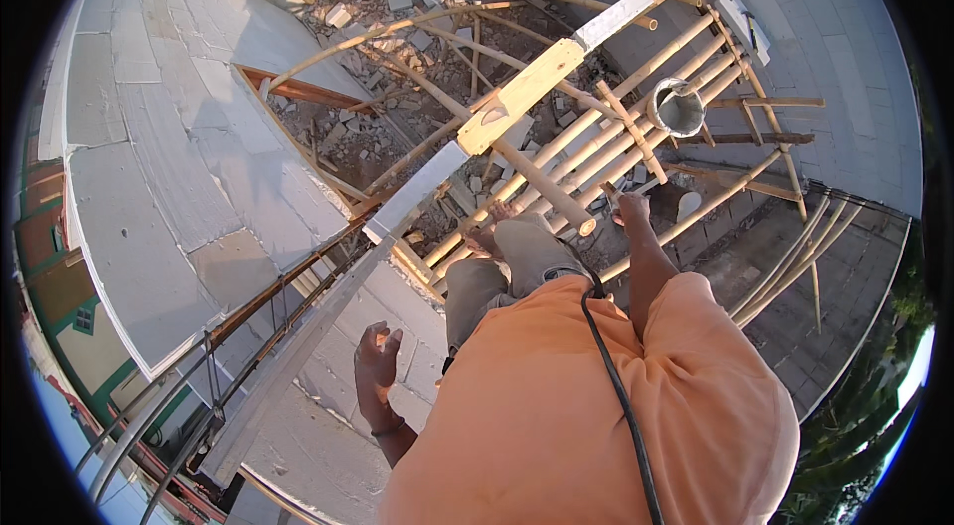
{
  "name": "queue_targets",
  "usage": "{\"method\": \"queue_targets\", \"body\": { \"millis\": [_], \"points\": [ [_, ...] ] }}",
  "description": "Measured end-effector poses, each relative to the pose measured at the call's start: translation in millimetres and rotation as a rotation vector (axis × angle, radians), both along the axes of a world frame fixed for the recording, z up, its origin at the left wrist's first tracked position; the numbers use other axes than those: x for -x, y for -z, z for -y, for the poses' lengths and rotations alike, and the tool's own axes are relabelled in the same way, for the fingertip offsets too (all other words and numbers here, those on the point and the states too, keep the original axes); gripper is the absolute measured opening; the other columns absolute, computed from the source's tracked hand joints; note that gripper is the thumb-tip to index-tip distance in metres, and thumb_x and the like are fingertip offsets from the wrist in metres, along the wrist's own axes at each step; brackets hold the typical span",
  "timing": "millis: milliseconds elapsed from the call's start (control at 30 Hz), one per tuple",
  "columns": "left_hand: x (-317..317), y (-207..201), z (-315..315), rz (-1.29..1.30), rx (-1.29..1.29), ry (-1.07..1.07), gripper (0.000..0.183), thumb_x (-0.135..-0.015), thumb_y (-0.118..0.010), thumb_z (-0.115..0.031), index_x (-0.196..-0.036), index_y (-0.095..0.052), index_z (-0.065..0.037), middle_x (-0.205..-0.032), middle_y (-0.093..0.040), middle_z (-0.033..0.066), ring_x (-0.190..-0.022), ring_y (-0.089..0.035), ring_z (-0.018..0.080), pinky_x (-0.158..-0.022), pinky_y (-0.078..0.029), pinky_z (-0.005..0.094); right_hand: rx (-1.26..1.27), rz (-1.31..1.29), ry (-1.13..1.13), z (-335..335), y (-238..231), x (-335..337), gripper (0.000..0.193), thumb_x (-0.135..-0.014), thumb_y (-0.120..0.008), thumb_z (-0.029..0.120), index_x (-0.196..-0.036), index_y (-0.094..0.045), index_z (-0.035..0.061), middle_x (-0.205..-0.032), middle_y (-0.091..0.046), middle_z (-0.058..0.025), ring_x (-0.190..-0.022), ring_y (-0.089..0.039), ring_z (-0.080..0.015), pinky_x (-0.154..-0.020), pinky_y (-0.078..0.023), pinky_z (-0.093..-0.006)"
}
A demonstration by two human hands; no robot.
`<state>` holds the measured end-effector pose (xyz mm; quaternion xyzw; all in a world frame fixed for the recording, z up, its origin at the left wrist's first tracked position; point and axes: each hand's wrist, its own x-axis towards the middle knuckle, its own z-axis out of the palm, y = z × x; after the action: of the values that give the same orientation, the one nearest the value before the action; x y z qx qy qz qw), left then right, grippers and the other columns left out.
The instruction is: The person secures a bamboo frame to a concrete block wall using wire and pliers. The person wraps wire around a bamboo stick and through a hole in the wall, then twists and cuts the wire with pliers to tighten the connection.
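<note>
Orange shirt [556,406] nearest. Left hand [378,366] spread, empty, 7 o'clock by block wall [179,177]. Right hand [632,210] on bamboo scaffold [596,143], grip unclear; keep footing centred on poles.

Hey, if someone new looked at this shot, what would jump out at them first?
Probably the long wooden plank running diagonally across the middle, lying over a bamboo scaffold with rubble below. A grey bucket sits on the poles at upper right. The left hand hangs open above the grey block wall, and the right hand reaches down toward the bamboo.
</note>
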<state>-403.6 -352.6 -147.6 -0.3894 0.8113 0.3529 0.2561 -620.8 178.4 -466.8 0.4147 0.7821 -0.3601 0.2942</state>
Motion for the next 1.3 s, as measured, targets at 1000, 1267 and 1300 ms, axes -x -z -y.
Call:
{"method": "queue_targets", "body": {
  "millis": [1000, 1267, 1300],
  "points": [
    [-7.0, 162.3, 100.6, 0.124, -0.389, -0.034, 0.034, -0.093, -0.061, -0.029, -0.112, -0.062, -0.001, -0.099, -0.069, 0.0094, -0.093, -0.066, 0.0198, -0.078, -0.052, 0.0344, 0.041, -0.098, -0.143, 74.3, 47.0, -102.1, 0.059, -0.086, -0.068, 0.032, -0.136, -0.050, 0.0070, -0.099, -0.067, -0.0190, -0.066, -0.067, -0.0257, -0.057, -0.055, -0.0387],
    [-6.6, 167.3, 59.7, 0.126, -0.478, -0.029, 0.033, -0.094, -0.059, -0.027, -0.114, -0.061, -0.001, -0.100, -0.069, 0.0094, -0.089, -0.066, 0.0190, -0.076, -0.052, 0.0344, -0.121, -0.053, -0.536, 81.4, 13.5, -83.0, 0.055, -0.084, -0.066, 0.033, -0.131, -0.057, 0.0060, -0.118, -0.065, -0.0210, -0.111, -0.061, -0.0365, -0.096, -0.047, -0.0476],
    [-3.2, 167.9, 53.1, 0.192, -0.464, 0.037, 0.033, -0.094, -0.058, -0.027, -0.114, -0.061, -0.001, -0.101, -0.070, 0.0095, -0.090, -0.066, 0.0191, -0.076, -0.052, 0.0341, -0.062, 0.047, -0.618, 85.9, 10.2, -74.5, 0.055, -0.085, -0.065, 0.035, -0.131, -0.057, 0.0055, -0.126, -0.061, -0.0201, -0.117, -0.057, -0.0366, -0.099, -0.045, -0.0465]
  ]
}}
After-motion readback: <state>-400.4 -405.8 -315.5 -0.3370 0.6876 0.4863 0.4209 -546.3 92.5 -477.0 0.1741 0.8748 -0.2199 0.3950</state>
